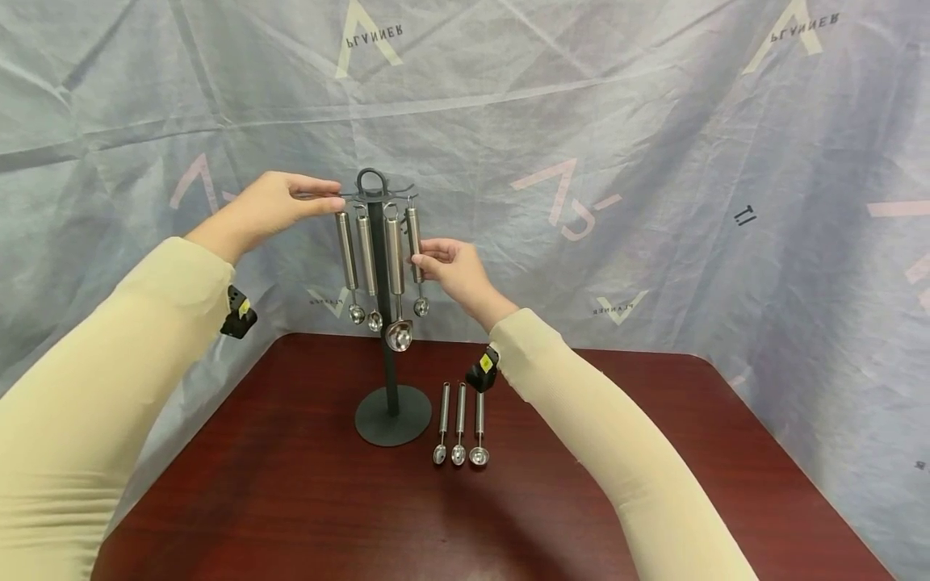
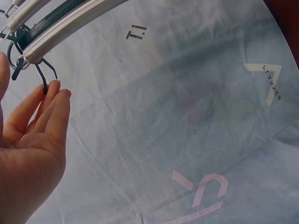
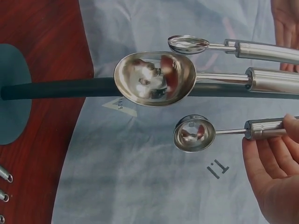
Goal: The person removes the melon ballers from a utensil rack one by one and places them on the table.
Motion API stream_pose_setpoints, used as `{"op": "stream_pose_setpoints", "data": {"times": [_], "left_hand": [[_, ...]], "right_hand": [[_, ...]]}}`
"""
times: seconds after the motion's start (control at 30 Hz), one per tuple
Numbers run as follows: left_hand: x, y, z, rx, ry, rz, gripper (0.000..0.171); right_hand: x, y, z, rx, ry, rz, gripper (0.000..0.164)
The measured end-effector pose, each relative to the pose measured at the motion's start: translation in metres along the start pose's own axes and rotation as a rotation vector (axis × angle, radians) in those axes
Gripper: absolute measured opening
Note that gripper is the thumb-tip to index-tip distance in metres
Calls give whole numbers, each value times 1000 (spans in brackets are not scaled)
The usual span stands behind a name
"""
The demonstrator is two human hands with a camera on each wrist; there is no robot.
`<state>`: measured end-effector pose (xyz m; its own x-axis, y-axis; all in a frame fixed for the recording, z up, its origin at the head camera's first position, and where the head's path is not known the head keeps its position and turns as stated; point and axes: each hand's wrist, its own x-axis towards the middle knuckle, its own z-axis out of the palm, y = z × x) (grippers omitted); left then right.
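A dark hanging stand [image 1: 383, 274] holds several steel scoops by the rings on their handles. My left hand [image 1: 279, 206] is at the top left of the stand. In the left wrist view, its fingertips [image 2: 52, 88] touch the end of a dark hook [image 2: 44, 79], and the thumb is apart from them. My right hand [image 1: 461, 274] pinches the handle of a small round-bowled scoop [image 3: 194, 134] between thumb and fingers. The ring of that scoop is at a hook on the stand's right. A scoop with a large oval bowl [image 3: 154, 78] hangs beside it.
Three more steel scoops lie side by side, among them a left one [image 1: 444, 411], right of the stand's round base [image 1: 392, 428]. The reddish-brown table [image 1: 312, 500] ends at a grey printed cloth [image 1: 654, 202] hanging behind.
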<state>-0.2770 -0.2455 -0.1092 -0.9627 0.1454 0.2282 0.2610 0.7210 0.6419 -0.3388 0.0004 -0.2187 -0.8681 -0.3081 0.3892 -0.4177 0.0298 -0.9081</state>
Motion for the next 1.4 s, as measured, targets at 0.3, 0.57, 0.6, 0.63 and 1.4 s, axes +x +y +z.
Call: {"op": "stream_pose_setpoints", "data": {"times": [0.3,0.57,0.6,0.63,1.4], "left_hand": [[-2,-4,-2,2,-13,14,68],[-2,-8,-7,0,-86,4,66],[-2,-8,-7,1,-89,1,66],[-2,-8,-8,4,-94,1,66],[-9,-3,0,128,109,52,65]], "right_hand": [[0,-6,-4,-32,22,22,29],[0,-11,-8,13,42,30,29],[-1,-11,-8,22,44,33,29],[-1,-11,-9,29,47,36,29],[-19,4,-34,37,84,145,32]]}}
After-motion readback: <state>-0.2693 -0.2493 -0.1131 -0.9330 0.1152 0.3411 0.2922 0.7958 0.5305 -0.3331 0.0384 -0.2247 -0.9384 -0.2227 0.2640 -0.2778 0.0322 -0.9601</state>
